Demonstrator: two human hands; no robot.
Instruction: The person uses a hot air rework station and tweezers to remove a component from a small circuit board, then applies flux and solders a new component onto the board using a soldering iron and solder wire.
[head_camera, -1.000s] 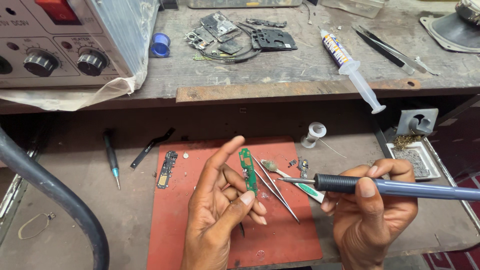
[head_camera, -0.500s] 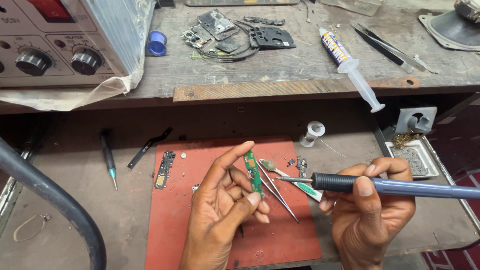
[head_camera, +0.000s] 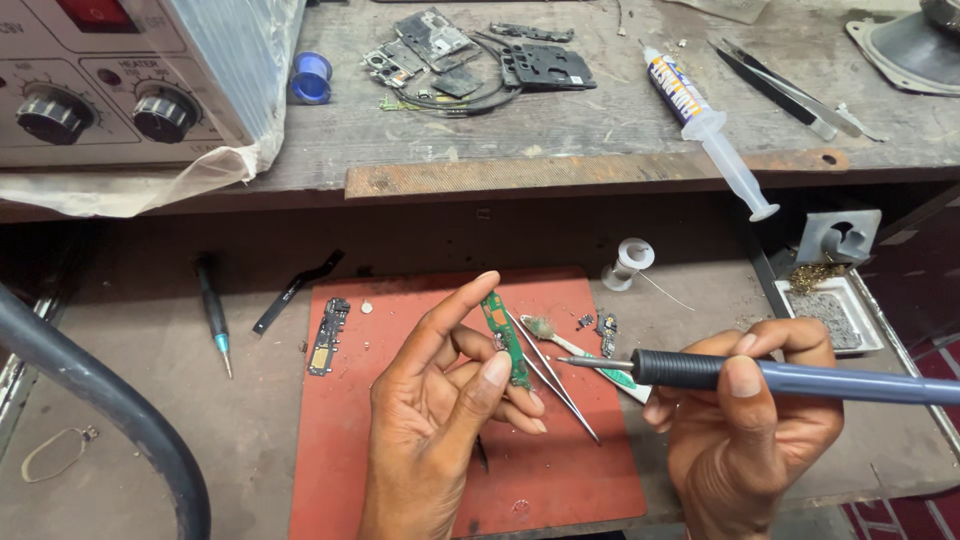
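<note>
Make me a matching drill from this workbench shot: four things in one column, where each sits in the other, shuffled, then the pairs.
Things:
1. green circuit strip
2. soldering iron
3. syringe
4. screwdriver

Places:
A. lying on the upper shelf
B. gripped in the right hand
C. on the bench left of the red mat
D. pinched in the left hand

Pairs: 1-D, 2-B, 3-A, 4-C
</note>
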